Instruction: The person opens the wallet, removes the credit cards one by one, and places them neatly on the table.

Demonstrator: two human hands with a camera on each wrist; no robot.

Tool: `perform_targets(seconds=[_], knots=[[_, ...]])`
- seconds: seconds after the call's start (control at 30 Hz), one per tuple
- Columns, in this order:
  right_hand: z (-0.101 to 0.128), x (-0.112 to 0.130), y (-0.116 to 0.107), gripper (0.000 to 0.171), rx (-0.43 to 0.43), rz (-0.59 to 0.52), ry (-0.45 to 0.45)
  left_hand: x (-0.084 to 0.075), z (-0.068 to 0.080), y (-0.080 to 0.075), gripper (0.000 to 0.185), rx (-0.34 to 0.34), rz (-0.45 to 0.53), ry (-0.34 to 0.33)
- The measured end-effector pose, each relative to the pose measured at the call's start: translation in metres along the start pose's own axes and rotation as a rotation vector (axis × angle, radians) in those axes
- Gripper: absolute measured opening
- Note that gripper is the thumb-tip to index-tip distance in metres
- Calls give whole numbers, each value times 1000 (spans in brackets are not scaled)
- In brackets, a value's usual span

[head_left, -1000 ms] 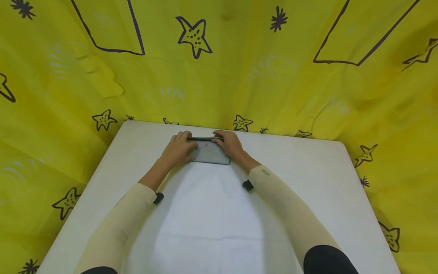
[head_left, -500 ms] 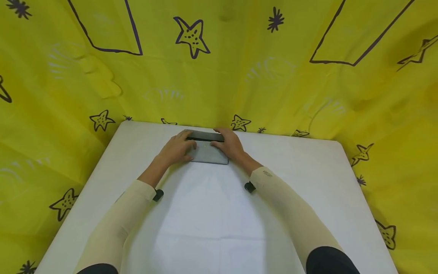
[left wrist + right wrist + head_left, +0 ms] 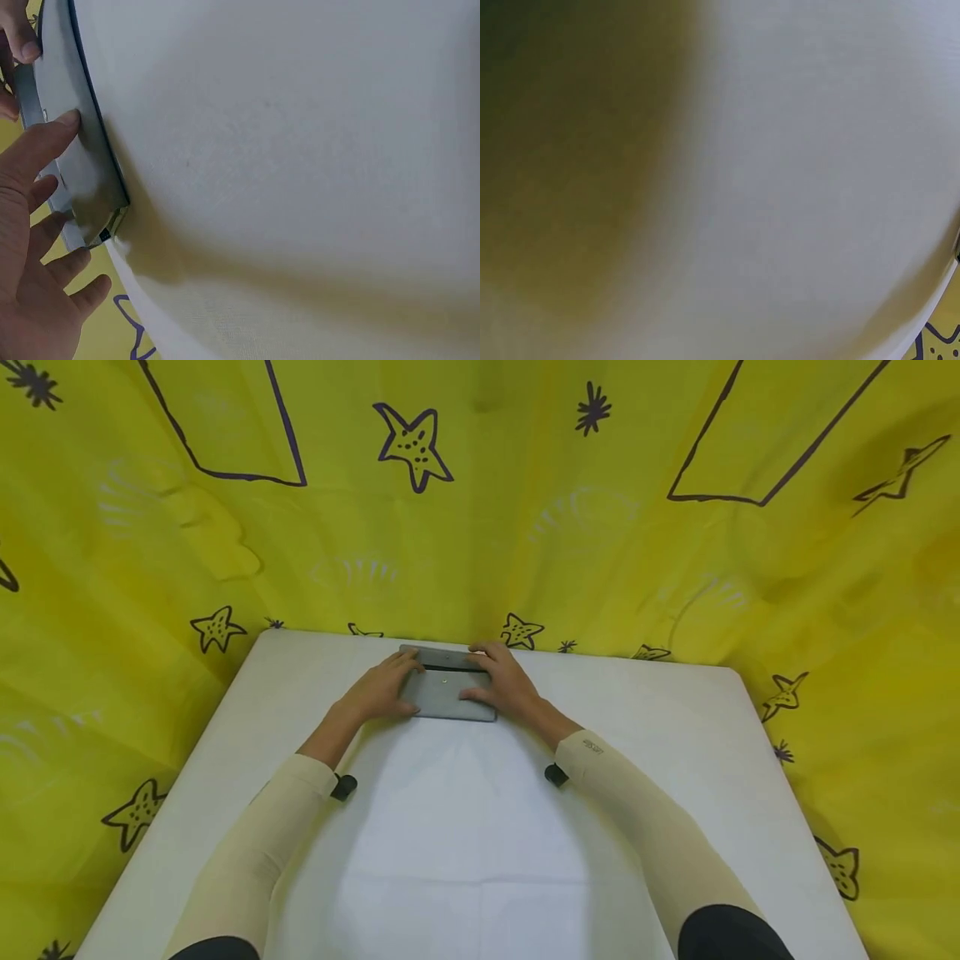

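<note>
A grey wallet (image 3: 447, 697) with a small snap on its front lies near the table's far edge. Its flap (image 3: 442, 657) is folded back, and a dark slit shows between flap and body. My left hand (image 3: 381, 685) is at its left end; in the left wrist view the thumb of my left hand (image 3: 37, 225) touches the front while the fingers spread past the end. From the right side, my right hand (image 3: 504, 678) reaches over the wallet, fingertips on the flap and thumb on the front. In the right wrist view that hand is out of frame.
The table (image 3: 480, 827) has a white cover. Behind and beside it hangs a yellow curtain (image 3: 480, 510) with drawn starfish, close to the table's far edge. Dark wrist cameras (image 3: 344, 787) sit under both forearms.
The wallet's flap, first seen standing edge-on, has swung back away from me and now lies folded open. My right thumb has shifted lower on the front, and my left fingers have slid outward.
</note>
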State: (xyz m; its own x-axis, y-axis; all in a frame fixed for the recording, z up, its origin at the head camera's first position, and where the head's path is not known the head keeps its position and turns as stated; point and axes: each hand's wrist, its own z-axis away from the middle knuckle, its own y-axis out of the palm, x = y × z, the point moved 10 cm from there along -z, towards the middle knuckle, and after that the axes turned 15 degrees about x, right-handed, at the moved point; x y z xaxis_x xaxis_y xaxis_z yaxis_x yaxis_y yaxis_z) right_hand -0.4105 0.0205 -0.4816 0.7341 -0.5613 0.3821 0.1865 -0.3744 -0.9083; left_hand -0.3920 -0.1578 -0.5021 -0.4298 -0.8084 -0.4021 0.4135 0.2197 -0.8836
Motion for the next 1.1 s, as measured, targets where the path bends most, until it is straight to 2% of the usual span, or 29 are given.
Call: perform_targets(seconds=[0.13, 0.2, 0.37, 0.57, 0.77, 0.93, 1.0, 1.1], knots=[[0, -4, 3, 70, 27, 29, 27, 1, 1, 0, 90, 34, -6, -7], [-1, -6, 5, 69, 47, 33, 47, 2, 2, 1, 91, 41, -24, -6], [-1, -9, 5, 66, 69, 11, 85, 6, 3, 0, 86, 38, 9, -11], [2, -20, -2, 39, 32, -126, 124, 8, 3, -4, 88, 3, 104, 1], [4, -27, -5, 40, 33, -195, 124, -1, 12, -15, 70, -34, 132, 54], [6, -26, -9, 41, 32, -248, 110, -4, 23, -19, 52, -70, 152, 90], [6, -27, -11, 40, 22, -279, 115, -5, 28, -20, 43, -93, 199, 104], [7, -27, -13, 36, 23, -280, 124, -3, 35, -20, 35, -111, 335, 112]])
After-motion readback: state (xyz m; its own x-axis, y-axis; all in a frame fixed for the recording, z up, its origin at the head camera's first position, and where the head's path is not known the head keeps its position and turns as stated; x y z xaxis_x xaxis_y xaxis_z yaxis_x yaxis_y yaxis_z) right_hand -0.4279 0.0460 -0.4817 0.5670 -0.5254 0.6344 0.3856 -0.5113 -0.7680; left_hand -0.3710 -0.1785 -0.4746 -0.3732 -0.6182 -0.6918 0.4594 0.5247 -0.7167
